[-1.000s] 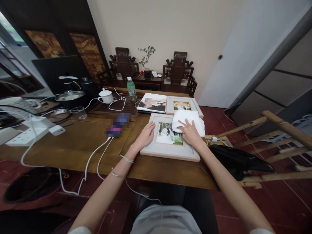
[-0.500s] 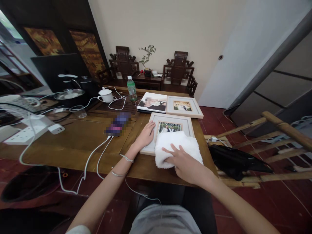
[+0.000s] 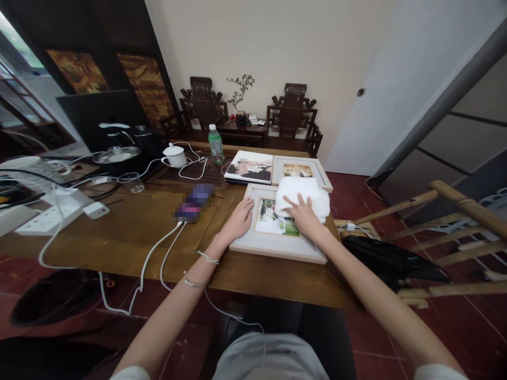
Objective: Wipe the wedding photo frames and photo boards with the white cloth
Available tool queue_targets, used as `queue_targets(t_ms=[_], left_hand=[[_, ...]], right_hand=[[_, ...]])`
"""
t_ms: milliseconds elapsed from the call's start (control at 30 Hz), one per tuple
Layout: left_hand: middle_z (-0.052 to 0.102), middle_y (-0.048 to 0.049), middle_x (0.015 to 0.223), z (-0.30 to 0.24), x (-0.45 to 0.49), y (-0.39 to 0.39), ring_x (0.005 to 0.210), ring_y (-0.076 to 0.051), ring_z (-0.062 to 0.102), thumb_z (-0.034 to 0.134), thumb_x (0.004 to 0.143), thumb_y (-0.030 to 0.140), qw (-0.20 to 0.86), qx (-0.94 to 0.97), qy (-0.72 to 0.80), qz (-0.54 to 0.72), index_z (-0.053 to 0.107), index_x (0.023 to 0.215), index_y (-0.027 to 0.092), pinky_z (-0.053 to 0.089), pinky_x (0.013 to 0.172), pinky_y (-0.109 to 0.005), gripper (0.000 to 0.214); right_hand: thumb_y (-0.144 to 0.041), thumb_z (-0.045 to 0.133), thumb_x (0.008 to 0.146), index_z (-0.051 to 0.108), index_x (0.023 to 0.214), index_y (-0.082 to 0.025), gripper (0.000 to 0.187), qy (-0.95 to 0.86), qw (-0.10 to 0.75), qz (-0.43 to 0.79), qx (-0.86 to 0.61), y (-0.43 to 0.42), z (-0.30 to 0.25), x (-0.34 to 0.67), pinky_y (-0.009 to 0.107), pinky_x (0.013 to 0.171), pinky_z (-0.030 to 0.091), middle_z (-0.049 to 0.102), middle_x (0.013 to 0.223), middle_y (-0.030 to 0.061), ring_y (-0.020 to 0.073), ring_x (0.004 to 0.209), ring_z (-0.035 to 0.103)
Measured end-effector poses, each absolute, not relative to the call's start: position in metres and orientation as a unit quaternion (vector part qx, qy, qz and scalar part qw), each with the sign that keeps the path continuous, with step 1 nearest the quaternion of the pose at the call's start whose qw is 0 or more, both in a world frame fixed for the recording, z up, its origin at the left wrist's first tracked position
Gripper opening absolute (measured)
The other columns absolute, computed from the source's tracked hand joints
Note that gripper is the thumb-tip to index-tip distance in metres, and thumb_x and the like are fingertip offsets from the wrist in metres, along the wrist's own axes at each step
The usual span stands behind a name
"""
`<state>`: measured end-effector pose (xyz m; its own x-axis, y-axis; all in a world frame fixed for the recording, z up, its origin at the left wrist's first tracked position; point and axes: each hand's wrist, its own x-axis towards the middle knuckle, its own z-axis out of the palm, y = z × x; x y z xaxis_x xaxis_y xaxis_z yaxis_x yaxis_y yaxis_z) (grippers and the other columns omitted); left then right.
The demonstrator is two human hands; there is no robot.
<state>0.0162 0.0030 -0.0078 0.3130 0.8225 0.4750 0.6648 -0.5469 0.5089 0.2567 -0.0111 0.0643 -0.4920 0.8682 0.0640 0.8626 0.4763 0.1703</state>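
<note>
A pale wooden picture frame (image 3: 277, 252) with a wide light mat and a photo lies flat near the table's front edge. My left hand (image 3: 238, 219) grips its left border, fingers bent over the edge. My right hand (image 3: 307, 215) presses a folded white towel (image 3: 304, 192) onto the frame's upper right part, fingers somewhat spread over the cloth. The towel hides that corner and part of the photo, and overlaps the lower edge of a second picture frame (image 3: 322, 177) behind. Beside that frame lies a white-bordered photo print or album (image 3: 253, 168).
Left of the frames are a phone (image 3: 194, 203) with white cables, a green-labelled bottle (image 3: 216, 145), a lidded white cup (image 3: 174, 157), a clear plastic cup (image 3: 132, 183) and a power strip (image 3: 47, 219). A bamboo rack (image 3: 447, 200) holding a black bag (image 3: 388, 258) stands right of the table.
My right hand has pushed the towel away from me across the frame, from its lower right to its upper right, uncovering more of the photo. My left hand stays on the left border.
</note>
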Motion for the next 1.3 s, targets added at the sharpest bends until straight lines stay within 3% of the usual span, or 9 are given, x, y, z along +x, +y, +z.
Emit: queue_targets(t_ms=[167, 267, 467, 700, 833, 1033, 1167, 1300], left_hand=[[0.053, -0.0137, 0.132, -0.004, 0.020, 0.001, 0.133, -0.024, 0.036, 0.036, 0.090, 0.023, 0.128, 0.794, 0.468, 0.366, 0.054, 0.124, 0.011, 0.028, 0.112, -0.047, 0.040], [0.048, -0.0117, 0.137, 0.003, 0.022, -0.002, 0.134, -0.022, 0.035, 0.028, 0.096, 0.034, 0.181, 0.764, 0.483, 0.389, 0.051, 0.128, 0.012, 0.026, 0.113, -0.044, 0.045], [0.035, -0.0096, 0.147, 0.016, 0.024, -0.012, 0.136, -0.018, 0.030, 0.016, 0.098, 0.040, 0.234, 0.729, 0.464, 0.445, 0.038, 0.139, 0.012, 0.023, 0.114, -0.037, 0.054], [0.027, -0.0099, 0.150, 0.003, 0.020, -0.008, 0.139, -0.019, 0.024, 0.032, 0.095, 0.031, 0.186, 0.780, 0.457, 0.386, 0.028, 0.143, 0.013, 0.020, 0.115, -0.039, 0.052], [0.041, -0.0121, 0.143, -0.004, 0.015, -0.005, 0.137, -0.021, 0.030, 0.032, 0.091, 0.020, 0.151, 0.796, 0.459, 0.365, 0.041, 0.136, 0.012, 0.024, 0.114, -0.042, 0.047], [0.051, -0.0107, 0.134, -0.007, 0.015, -0.001, 0.134, -0.021, 0.035, 0.033, 0.086, 0.011, 0.139, 0.796, 0.460, 0.367, 0.051, 0.128, 0.013, 0.028, 0.113, -0.043, 0.045], [0.054, -0.0134, 0.131, -0.011, 0.016, 0.003, 0.132, -0.022, 0.038, 0.033, 0.084, 0.007, 0.133, 0.796, 0.452, 0.381, 0.055, 0.123, 0.010, 0.030, 0.112, -0.044, 0.044], [0.055, -0.0108, 0.130, -0.012, 0.017, 0.005, 0.132, -0.022, 0.039, 0.034, 0.082, 0.005, 0.130, 0.793, 0.452, 0.387, 0.056, 0.122, 0.013, 0.031, 0.112, -0.045, 0.046]], right_hand=[[0.003, 0.041, 0.071, 0.059, 0.122, -0.026, 0.061, 0.899, 0.066, -0.035, 0.431, -0.083, 0.080, 0.229, 0.064, 0.099, 0.031, 0.036, 0.148, 0.0022, 0.0400, 0.131, 0.032], [0.000, 0.040, 0.073, 0.058, 0.122, -0.026, 0.058, 0.928, 0.027, -0.053, 0.368, -0.105, 0.082, 0.210, 0.060, 0.103, 0.030, 0.037, 0.147, 0.0006, 0.0351, 0.134, 0.029], [-0.007, 0.043, 0.080, 0.065, 0.112, -0.020, 0.040, 0.923, 0.008, 0.011, 0.385, -0.065, 0.065, 0.180, 0.056, 0.109, 0.022, 0.039, 0.145, 0.0037, 0.0340, 0.137, 0.024], [-0.013, 0.045, 0.085, 0.069, 0.106, -0.018, 0.032, 0.895, -0.039, 0.125, 0.427, 0.017, 0.063, 0.171, 0.055, 0.113, 0.006, 0.045, 0.142, 0.0060, 0.0292, 0.141, 0.012], [-0.010, 0.044, 0.085, 0.069, 0.106, -0.019, 0.033, 0.869, -0.034, 0.135, 0.474, 0.039, 0.068, 0.185, 0.058, 0.112, 0.005, 0.045, 0.142, 0.0040, 0.0296, 0.141, 0.013], [0.000, 0.040, 0.078, 0.060, 0.121, -0.016, 0.050, 0.818, -0.014, 0.089, 0.568, 0.027, 0.074, 0.263, 0.059, 0.104, 0.024, 0.052, 0.135, 0.0097, 0.0318, 0.132, 0.034], [0.005, 0.039, 0.071, 0.067, 0.110, -0.016, 0.053, 0.838, 0.008, 0.075, 0.540, -0.017, 0.073, 0.299, 0.056, 0.105, 0.025, 0.046, 0.141, 0.0045, 0.0334, 0.134, 0.029], [0.004, 0.042, 0.065, 0.070, 0.104, -0.015, 0.052, 0.858, 0.020, 0.038, 0.512, -0.086, 0.075, 0.295, 0.056, 0.108, 0.022, 0.044, 0.142, 0.0049, 0.0366, 0.135, 0.026]])
